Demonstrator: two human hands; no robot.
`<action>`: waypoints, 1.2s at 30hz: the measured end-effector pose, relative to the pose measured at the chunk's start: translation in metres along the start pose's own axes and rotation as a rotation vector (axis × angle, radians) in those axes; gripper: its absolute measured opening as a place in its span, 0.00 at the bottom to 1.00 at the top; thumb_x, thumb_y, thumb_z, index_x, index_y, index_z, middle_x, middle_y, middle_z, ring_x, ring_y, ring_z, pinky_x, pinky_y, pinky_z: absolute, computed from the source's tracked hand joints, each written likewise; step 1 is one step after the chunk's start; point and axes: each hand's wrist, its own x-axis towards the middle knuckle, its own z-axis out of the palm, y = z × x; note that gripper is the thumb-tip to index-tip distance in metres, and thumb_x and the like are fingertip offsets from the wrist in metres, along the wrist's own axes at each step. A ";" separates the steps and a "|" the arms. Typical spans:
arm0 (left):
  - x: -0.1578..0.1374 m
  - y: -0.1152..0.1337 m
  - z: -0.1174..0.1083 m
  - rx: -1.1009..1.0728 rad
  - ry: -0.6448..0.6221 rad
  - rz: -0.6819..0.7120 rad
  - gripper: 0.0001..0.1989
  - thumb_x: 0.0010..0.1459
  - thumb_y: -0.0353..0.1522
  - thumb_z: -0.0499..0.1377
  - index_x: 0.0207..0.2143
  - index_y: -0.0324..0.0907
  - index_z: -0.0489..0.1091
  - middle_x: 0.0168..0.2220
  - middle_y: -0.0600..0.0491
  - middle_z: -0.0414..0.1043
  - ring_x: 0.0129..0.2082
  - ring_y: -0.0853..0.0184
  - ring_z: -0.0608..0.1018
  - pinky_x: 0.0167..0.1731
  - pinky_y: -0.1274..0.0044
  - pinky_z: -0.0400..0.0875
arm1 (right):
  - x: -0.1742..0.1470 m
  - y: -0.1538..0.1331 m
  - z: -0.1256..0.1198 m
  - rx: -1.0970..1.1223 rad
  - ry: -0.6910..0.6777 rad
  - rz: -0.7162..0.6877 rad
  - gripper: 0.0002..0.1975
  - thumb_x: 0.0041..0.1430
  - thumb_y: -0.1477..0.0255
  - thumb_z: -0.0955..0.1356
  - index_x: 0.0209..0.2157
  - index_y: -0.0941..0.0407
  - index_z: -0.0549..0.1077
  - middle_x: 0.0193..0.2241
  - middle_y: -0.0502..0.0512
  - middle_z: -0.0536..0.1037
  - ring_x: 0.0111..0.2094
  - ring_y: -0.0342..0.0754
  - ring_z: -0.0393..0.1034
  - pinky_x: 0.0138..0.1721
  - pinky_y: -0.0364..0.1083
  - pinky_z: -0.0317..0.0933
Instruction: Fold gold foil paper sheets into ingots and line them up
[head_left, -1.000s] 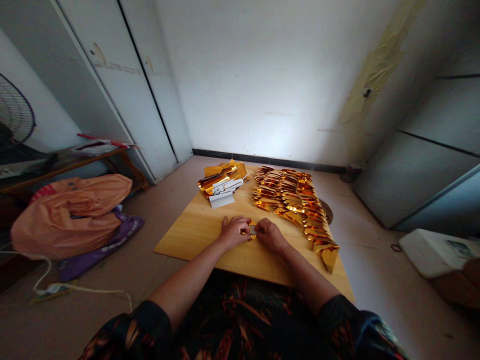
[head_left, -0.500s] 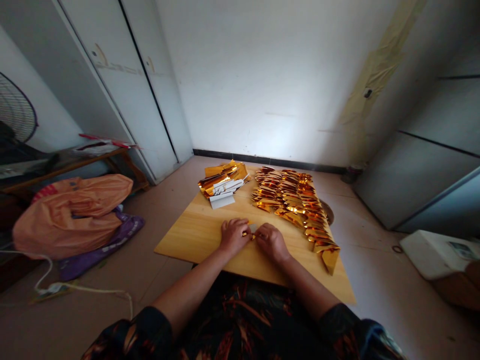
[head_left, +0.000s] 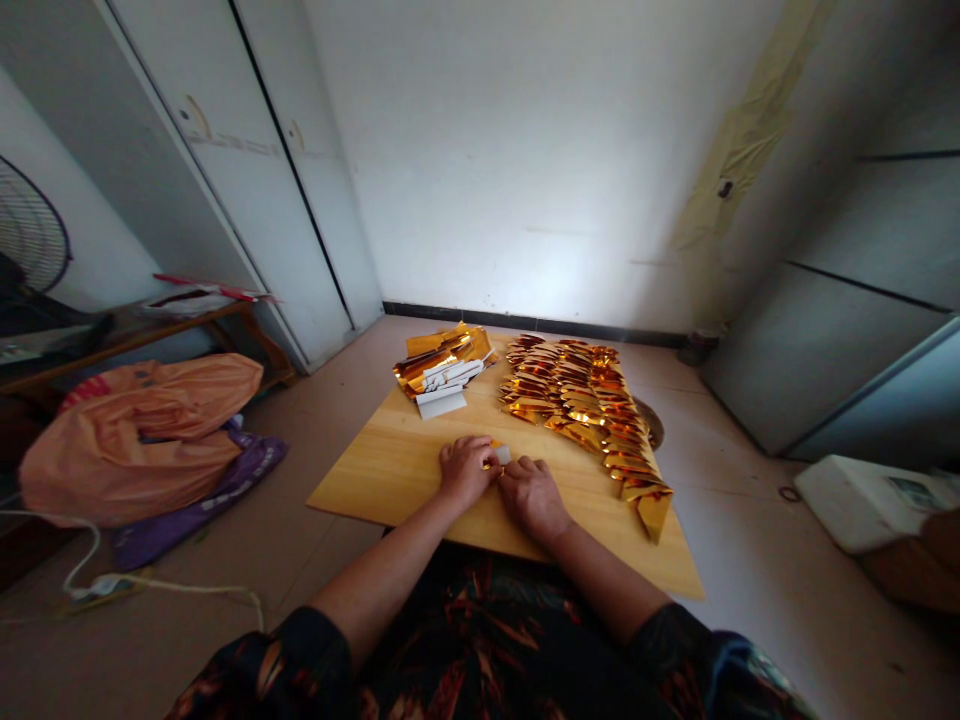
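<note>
Just below the frame's centre, the left hand point(head_left: 468, 470) pinches a small gold-and-grey foil paper point(head_left: 502, 455) above the wooden board point(head_left: 382, 470), the right hand point(head_left: 532, 498) bunched at its lower edge, grip unclear, with folded gold foil pieces point(head_left: 581, 395) right of centre.

Left of the left hand point(head_left: 466, 468), the board point(head_left: 375, 460) offers passage; rows of folded gold foil point(head_left: 576, 395) block the far right.
</note>
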 end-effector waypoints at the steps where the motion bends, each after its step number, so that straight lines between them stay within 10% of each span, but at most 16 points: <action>1: 0.000 0.000 0.000 0.002 -0.001 0.002 0.05 0.53 0.36 0.61 0.28 0.47 0.75 0.53 0.56 0.71 0.53 0.58 0.67 0.51 0.62 0.56 | 0.001 -0.001 -0.001 -0.012 -0.007 -0.013 0.10 0.64 0.74 0.61 0.35 0.56 0.75 0.34 0.57 0.76 0.40 0.50 0.63 0.38 0.48 0.51; 15: 0.014 -0.032 -0.038 0.077 -0.246 0.339 0.25 0.52 0.30 0.58 0.54 0.54 0.65 0.52 0.54 0.71 0.53 0.59 0.68 0.52 0.66 0.53 | 0.006 0.011 -0.001 0.070 0.072 -0.009 0.10 0.62 0.72 0.63 0.30 0.56 0.75 0.32 0.53 0.77 0.38 0.47 0.64 0.38 0.45 0.50; 27: 0.010 -0.027 -0.028 0.180 -0.090 0.519 0.17 0.58 0.37 0.58 0.50 0.51 0.67 0.41 0.53 0.74 0.45 0.62 0.71 0.50 0.66 0.52 | 0.009 0.033 -0.017 0.042 0.001 -0.076 0.10 0.63 0.71 0.63 0.32 0.55 0.75 0.33 0.54 0.76 0.40 0.47 0.63 0.40 0.45 0.50; 36: 0.010 -0.020 -0.017 0.237 0.011 0.517 0.09 0.61 0.37 0.55 0.41 0.46 0.70 0.32 0.50 0.72 0.40 0.61 0.71 0.50 0.64 0.54 | 0.005 0.017 0.001 -0.022 0.075 0.207 0.08 0.62 0.69 0.64 0.33 0.55 0.74 0.35 0.56 0.73 0.39 0.49 0.63 0.36 0.45 0.51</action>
